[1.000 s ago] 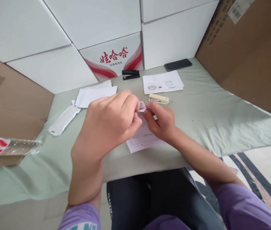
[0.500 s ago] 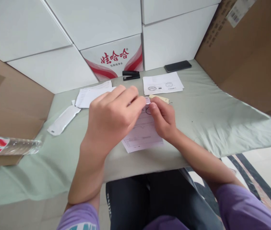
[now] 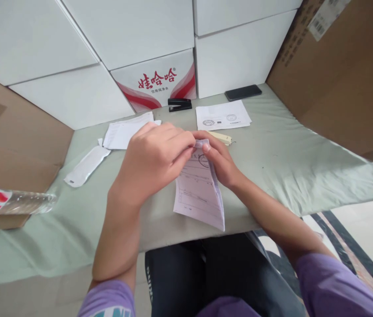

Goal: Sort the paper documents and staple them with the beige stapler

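Black stapler (image 3: 179, 105), cream stapler (image 3: 221, 138), that's two, plus one phone (image 3: 243, 92); left hand (image 3: 160, 149) arches knuckles-up, right hand (image 3: 221, 158) slants inward, both pinching printed paper (image 3: 196, 189) up top.

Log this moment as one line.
left hand: pinching printed paper near top edge | right hand: gripping its upper right corner | beyond: cream stapler (partly hidden), black stapler, stamped papers

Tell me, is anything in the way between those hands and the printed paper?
Nothing visible is: the left hand and right hand both hold the printed paper directly near its top edge. The cream stapler lies beyond the right hand, partly hidden, not between.
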A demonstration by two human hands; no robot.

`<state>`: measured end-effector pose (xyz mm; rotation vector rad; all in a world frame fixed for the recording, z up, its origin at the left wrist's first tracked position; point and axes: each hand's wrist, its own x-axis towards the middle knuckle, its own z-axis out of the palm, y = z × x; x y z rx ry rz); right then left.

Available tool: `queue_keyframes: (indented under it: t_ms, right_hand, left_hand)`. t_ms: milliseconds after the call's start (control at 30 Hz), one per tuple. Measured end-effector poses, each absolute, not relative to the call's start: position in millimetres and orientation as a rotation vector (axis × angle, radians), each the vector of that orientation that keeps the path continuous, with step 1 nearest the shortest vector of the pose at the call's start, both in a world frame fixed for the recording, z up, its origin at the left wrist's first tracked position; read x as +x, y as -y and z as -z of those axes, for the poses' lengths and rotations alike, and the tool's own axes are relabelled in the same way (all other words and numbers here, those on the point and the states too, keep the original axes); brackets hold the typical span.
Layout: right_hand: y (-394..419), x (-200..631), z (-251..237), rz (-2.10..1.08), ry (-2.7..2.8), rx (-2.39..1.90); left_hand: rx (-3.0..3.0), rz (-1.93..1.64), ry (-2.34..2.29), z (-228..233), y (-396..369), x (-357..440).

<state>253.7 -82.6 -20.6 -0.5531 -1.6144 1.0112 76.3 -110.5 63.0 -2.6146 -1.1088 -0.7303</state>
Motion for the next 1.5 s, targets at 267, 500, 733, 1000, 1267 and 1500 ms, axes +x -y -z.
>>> queue_keyframes:
  t_ms: [267,500,733,1000,1267,1500]
  right_hand:
    - [80.1,257.2,23.5,-0.949,1.553,-0.561]
    - [86.4,259.5,14.8,-0.915,1.648,-0.501]
    - [90.7,252.1,17.1,-0.963,1.589,-0.621]
    - [95.7,248.7,18.5,-0.921,1.593,-0.645]
    - [99.1,250.6,16.0,-0.872,1.612,-0.573]
    - [102.7,250.8,12.4,-0.805,1.593,-0.505]
  left_hand:
    - [-2.807,0.965,1.132,-65.1,107.2,63.2]
    - [-3.009,1.260,1.147,-55.4,88.5,55.4]
    - [-2.931,1.169,1.280,-70.0,96.9,63.1]
    - [-2.845,0.669,1.545,-80.8,124.0,78.6]
    - [-2.858,0.746,1.567,-87.2,125.8,71.8]
    - [-2.890,0.759,1.575,-87.8,125.6,72.9]
